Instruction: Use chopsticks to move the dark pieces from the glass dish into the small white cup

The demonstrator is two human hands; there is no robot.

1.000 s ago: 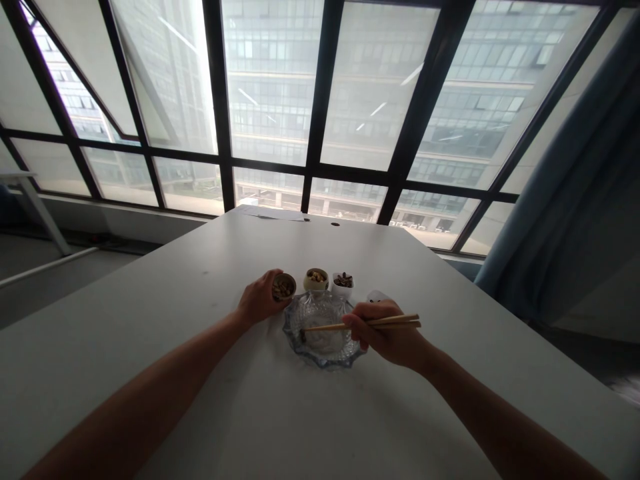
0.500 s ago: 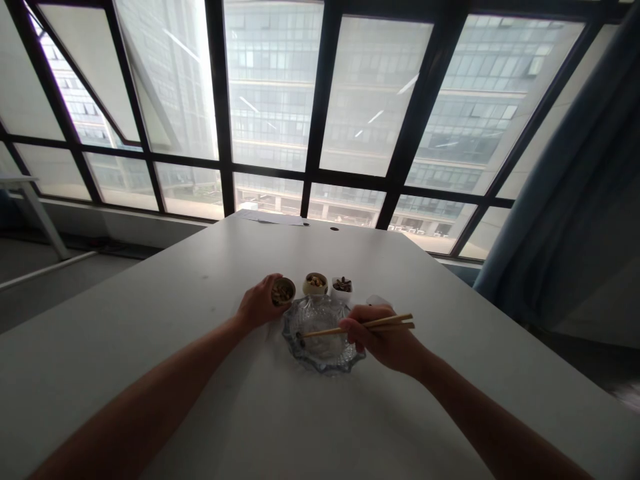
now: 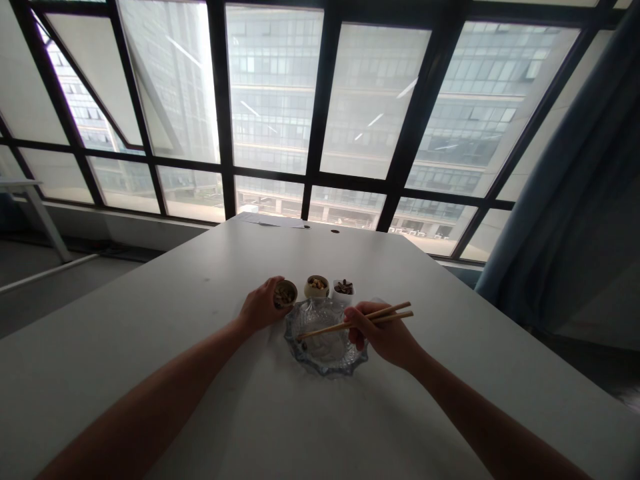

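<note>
1. Left hand (image 3: 260,308), fingers curled around a small dark round bowl of pale nuts (image 3: 285,293), at the scalloped clear glass dish's (image 3: 326,360) 10 o'clock.
2. Right hand (image 3: 384,333), pinching a pair of wooden chopsticks (image 3: 350,324); tips over the dish's 9 o'clock edge.
3. Cream bowl (image 3: 317,286) and white cup (image 3: 343,289), at 12 o'clock, on the white table (image 3: 150,320).

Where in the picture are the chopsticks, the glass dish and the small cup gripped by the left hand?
chopsticks (image 3: 327,327): head view, mid-shaft over the dish.
glass dish (image 3: 325,365): head view, near scalloped rim.
small cup (image 3: 286,293): head view, its open top, beside the left hand's fingers.
</note>
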